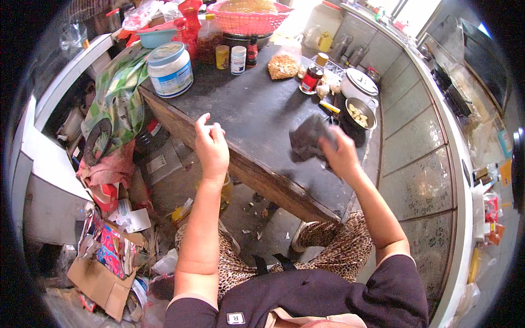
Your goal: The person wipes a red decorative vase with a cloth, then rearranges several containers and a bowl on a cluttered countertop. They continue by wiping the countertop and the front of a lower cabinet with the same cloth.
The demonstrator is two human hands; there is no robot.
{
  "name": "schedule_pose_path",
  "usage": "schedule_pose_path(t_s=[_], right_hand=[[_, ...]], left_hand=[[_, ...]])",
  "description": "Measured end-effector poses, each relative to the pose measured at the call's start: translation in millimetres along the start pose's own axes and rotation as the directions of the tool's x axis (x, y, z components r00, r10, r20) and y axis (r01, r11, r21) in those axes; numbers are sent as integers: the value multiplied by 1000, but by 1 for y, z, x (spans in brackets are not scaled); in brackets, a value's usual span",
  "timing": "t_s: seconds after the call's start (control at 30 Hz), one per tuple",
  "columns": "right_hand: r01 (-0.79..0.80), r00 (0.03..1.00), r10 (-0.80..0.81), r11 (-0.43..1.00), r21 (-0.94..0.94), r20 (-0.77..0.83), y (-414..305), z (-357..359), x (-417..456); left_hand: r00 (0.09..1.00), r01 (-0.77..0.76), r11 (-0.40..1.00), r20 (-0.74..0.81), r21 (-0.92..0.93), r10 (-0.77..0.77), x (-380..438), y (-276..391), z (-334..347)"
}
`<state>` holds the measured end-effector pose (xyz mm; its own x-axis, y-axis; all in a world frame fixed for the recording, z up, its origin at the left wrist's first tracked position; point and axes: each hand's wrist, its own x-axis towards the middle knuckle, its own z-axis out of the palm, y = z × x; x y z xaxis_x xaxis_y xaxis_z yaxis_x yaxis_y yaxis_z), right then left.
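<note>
My right hand grips a dark cloth over the right part of the black tabletop; both look blurred. Just beyond the cloth are a metal bowl of pale peeled pieces, a yellow-wrapped item and a bottle of dark liquid with a red label. My left hand is raised near the table's front edge, fingers partly curled and apart, holding nothing. Whether it touches the edge cannot be told.
A large white tub stands at the table's left corner. Farther back are small bottles, a bag of nuts or beans, a lidded white pot and a pink basket. Cardboard and litter lie at the lower left; tiled cabinets line the right.
</note>
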<state>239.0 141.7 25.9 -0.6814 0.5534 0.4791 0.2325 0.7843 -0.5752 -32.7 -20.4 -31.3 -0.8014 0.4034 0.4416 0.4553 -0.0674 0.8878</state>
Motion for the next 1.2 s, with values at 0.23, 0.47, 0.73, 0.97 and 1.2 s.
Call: schedule_pose_path(t_s=[0.23,0.47,0.73,0.97,1.2], right_hand=[[-21,990,-19,961,-276,-139,61,39,129],[5,1000,-17,905,-424,-25,90,183,155],[575,690,-570,806,141,446,-42,230,163],[-172,985,157,813,-557,-76,82,216,250],[231,966,-201,951,-205,161,50,226,244]], left_hand=[[997,81,997,3,-9,-81,7,2,4],[998,51,998,22,44,-52,14,1,19],[983,-126,982,-119,140,143,14,-6,0],[997,-14,995,80,103,5,-5,10,-10],[983,43,992,170,120,-63,-13,14,-23]])
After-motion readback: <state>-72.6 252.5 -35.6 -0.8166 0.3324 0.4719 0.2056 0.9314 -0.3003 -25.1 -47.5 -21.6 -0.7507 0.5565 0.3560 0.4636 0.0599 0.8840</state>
